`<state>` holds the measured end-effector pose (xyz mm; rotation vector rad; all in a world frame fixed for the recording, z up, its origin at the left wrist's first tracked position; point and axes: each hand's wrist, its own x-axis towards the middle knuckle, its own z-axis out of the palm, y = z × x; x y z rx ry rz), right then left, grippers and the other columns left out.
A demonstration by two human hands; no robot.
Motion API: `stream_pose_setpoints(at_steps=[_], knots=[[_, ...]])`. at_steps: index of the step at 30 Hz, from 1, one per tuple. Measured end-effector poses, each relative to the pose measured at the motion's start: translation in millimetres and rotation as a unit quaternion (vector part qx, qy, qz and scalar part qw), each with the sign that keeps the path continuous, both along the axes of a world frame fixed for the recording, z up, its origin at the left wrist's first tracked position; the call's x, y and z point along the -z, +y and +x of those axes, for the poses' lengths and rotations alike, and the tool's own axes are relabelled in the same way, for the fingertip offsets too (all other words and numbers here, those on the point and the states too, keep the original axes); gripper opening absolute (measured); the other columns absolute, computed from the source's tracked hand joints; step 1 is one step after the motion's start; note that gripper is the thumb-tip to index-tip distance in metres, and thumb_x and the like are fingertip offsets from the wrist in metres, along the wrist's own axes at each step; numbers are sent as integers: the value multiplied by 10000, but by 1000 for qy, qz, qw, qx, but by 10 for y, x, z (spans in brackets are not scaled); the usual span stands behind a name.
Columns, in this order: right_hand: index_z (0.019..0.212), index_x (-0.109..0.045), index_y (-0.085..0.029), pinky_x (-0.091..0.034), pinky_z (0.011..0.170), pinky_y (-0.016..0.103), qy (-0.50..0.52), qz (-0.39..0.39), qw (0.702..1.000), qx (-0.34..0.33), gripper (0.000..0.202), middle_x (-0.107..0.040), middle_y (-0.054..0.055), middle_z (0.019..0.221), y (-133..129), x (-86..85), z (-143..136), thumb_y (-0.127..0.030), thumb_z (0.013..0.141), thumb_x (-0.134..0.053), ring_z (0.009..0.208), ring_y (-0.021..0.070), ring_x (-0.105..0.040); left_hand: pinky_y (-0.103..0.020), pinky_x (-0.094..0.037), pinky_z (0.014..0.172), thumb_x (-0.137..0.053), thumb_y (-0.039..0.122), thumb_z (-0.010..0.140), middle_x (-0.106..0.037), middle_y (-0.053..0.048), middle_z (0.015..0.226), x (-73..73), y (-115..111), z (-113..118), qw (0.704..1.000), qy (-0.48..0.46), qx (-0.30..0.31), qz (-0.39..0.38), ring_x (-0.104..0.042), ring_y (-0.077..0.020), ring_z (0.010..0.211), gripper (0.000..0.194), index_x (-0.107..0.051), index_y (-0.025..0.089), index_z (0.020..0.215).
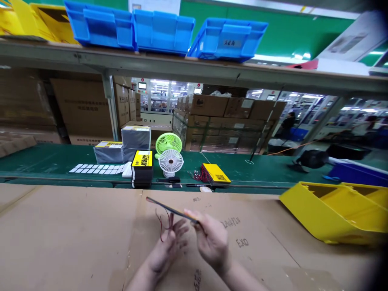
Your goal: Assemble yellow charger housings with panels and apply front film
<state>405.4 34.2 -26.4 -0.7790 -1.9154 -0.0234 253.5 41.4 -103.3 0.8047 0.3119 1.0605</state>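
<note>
A thin flat panel [172,210], dark with a yellowish edge, is seen almost edge-on above the cardboard. My right hand [212,240] grips its right end between thumb and fingers. Thin red and black wires [161,228] hang in a loop below the panel. My left hand [168,246] is under the panel, thumb and a finger closed at the wires while the other fingers are spread and somewhat blurred. Beyond the hands lies a stack of yellow-topped panels [216,173] with red wires bunched at its left side.
Cardboard [75,234] covers the near worktop. Yellow bins [333,214] stand at the right. On the green bench are a white fan [171,161], a green fan [168,141], a black-and-yellow stack [142,171] and white labels [97,169]. Blue bins [163,32] line the overhead shelf.
</note>
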Motion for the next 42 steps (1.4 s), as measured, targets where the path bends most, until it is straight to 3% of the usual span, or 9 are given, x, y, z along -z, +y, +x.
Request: stream_pose_setpoints(at_steps=[4,9,12,16,19,23,34,38,42], knots=[[1257,-485,-254,-469,946,378,18,-68,994,-77,530,-596,61,1199,-119,266,-178,-5,789,-475,1111,203,-552,-402,-296,1026,-590,540,730,-537,-98,1273,-29,70,-99,991,-87,-57,-89,-350,-288,1276,535,-600,209,1151],[1166,-571,-279,-325,1055,479,64,-276,952,-115,420,-555,66,1255,-160,243,-210,-227,757,-650,1251,255,-412,-421,-351,996,-577,367,796,-601,-79,1181,-87,92,-208,978,-102,-110,-143,-474,-261,1174,427,-553,228,1199],[1141,-585,-274,-234,1089,486,114,-436,886,-105,468,-431,75,1375,-152,212,-150,-344,696,-712,1314,268,-312,-399,-391,953,-568,282,809,-608,-56,1160,-128,67,-208,979,-82,-138,-126,-533,-233,1099,464,-477,280,1264],[1178,-547,-255,-288,1061,439,207,-582,767,-174,614,-441,87,1364,-157,213,-63,-339,613,-773,1243,255,-421,-387,-412,926,-614,207,766,-584,-56,1187,-170,32,-178,984,-31,-153,-91,-573,-219,1011,485,-503,273,1234],[1146,-572,-252,-309,1040,414,259,-611,728,-170,675,-533,67,1272,-177,213,-19,-243,520,-824,1170,245,-488,-382,-401,942,-637,170,738,-581,-65,1194,-183,17,-164,987,-5,-150,-62,-567,-214,1012,460,-551,245,1184],[1108,-604,-255,-316,1020,392,280,-619,715,-164,690,-563,49,1227,-192,219,20,-164,463,-830,1147,241,-495,-377,-401,940,-648,151,726,-591,-68,1184,-184,11,-159,989,9,-143,-48,-568,-214,1010,491,-549,255,1195],[1086,-631,-235,-340,970,421,333,-623,685,-179,562,-648,55,1055,-226,177,75,-171,536,-732,1082,262,-517,-362,-443,873,-655,170,723,-547,-75,1251,-163,38,-129,988,7,-135,-70,-543,-257,1090,670,-397,309,1326],[1073,-640,-230,-339,971,427,342,-620,684,-178,529,-651,54,1061,-229,195,71,-172,552,-712,1088,265,-516,-334,-440,874,-658,153,717,-552,-72,1246,-153,36,-117,987,-2,-138,-86,-489,-262,1167,655,-420,300,1308],[1080,-639,-239,-341,971,436,335,-622,684,-184,508,-651,55,1080,-201,223,79,-190,579,-706,1090,263,-521,-333,-460,821,-661,166,713,-582,-65,1201,-161,49,-111,986,-7,-138,-97,-555,-254,1076,616,-456,306,1277]])
